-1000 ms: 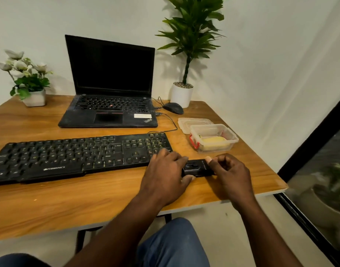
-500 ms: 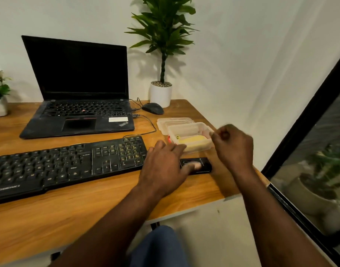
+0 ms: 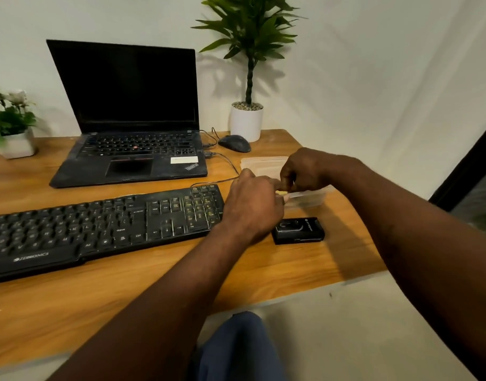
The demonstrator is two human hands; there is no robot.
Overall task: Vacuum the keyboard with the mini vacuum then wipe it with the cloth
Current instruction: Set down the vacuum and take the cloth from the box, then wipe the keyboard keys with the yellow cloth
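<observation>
Flower pot [image 3: 14, 145]: a white pot of pale flowers at the far left edge of the wooden table [image 3: 126, 292], against the wall.
Keyboard [image 3: 98, 229]: black and full-size, lying slantwise across the table's near left half. Its number pad end is just beside the left hand.
Laptop [image 3: 131, 160]: black, open with a dark screen, behind the keyboard.
Mouse [image 3: 234, 143]: dark and corded, right of the laptop and just in front of the plant's pot.
Potted plant [image 3: 246, 121]: tall and leafy in a white pot, at the back of the table.
Left hand [image 3: 252, 207]: back turned up at the keyboard's right end, reaching to the container's near edge. Its fingers are hidden, so I cannot tell whether it grasps anything.
Lid [image 3: 263, 165]: clear plastic, flat on the table behind the hands.
Cloth [image 3: 281, 192]: only a sliver of yellow shows, inside the container between the two hands.
Mini vacuum [image 3: 298, 231]: small, black and boxy, lying on the table just right of the left hand, untouched.
Right hand [image 3: 305, 171]: fingers curled downward over the container. Whether they pinch the cloth cannot be told.
Container [image 3: 316, 198]: clear plastic, blurred, beneath the right hand.
</observation>
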